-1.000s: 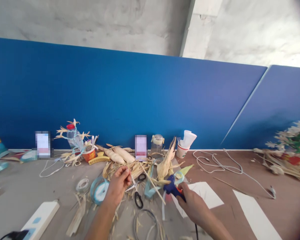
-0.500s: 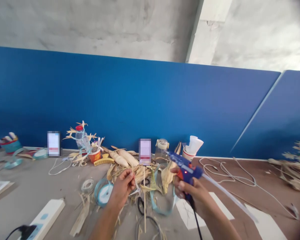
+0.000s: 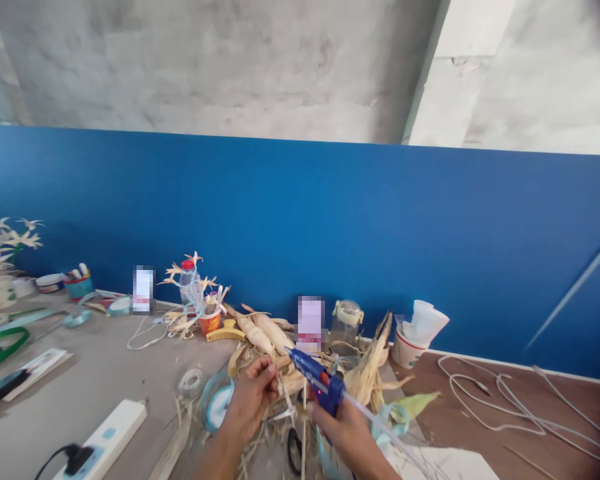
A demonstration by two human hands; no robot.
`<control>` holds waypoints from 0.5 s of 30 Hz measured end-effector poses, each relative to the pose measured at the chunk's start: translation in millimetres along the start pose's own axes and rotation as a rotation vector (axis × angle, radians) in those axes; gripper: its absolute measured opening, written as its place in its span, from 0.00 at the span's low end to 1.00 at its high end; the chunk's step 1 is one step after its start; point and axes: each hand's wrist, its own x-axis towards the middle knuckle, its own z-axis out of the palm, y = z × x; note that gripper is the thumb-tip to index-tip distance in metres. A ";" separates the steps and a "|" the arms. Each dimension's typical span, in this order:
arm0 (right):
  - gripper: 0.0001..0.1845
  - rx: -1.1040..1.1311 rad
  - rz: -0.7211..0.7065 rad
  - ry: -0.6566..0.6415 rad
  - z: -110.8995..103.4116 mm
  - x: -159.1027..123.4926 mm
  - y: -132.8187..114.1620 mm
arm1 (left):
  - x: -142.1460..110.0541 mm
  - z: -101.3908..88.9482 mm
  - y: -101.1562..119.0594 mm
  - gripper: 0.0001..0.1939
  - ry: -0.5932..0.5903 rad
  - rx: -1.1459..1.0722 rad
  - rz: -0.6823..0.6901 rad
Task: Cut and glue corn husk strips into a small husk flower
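My right hand (image 3: pixel 347 430) is wrapped round the grip of a blue hot glue gun (image 3: pixel 316 380), its small red light on. From the gun's back end sticks a long translucent glue stick (image 3: pixel 380 423). The nozzle points up and left, close to my left hand (image 3: pixel 253 397). Thumb and fingertips of my left hand are pinched together; what lies between them is too small to make out. Below and between the hands are scissors (image 3: pixel 294 450) with black handles and a thin stick (image 3: pixel 304 433). Dried corn husks (image 3: pixel 265 330) lie behind the hands.
At the left stands a white power strip (image 3: pixel 115 430) with a black plug. Ribbon rolls (image 3: pixel 219 403), a tape roll (image 3: pixel 190 380), a red paper cup (image 3: pixel 210 323), a jar (image 3: pixel 347 320) and white cups (image 3: pixel 420 327) stand around. A white cable (image 3: pixel 505 393) coils at the right.
My right hand has brought the glue gun leftward and down, its nozzle now close to my left hand. My left hand stays pinched. The camera view has turned left.
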 end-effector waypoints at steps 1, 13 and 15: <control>0.14 -0.043 -0.001 -0.014 -0.6 -1.6 -0.9 | 0.1 -0.2 -0.4 0.19 -0.004 0.003 0.000; 0.06 -0.230 -0.137 -0.087 -1.6 -5.1 -9.2 | 2.3 -1.6 -4.5 0.18 -0.035 -0.034 0.001; 0.06 -0.223 -0.168 -0.092 -0.9 -5.5 -9.9 | 2.2 -1.2 -4.4 0.18 -0.030 -0.027 0.001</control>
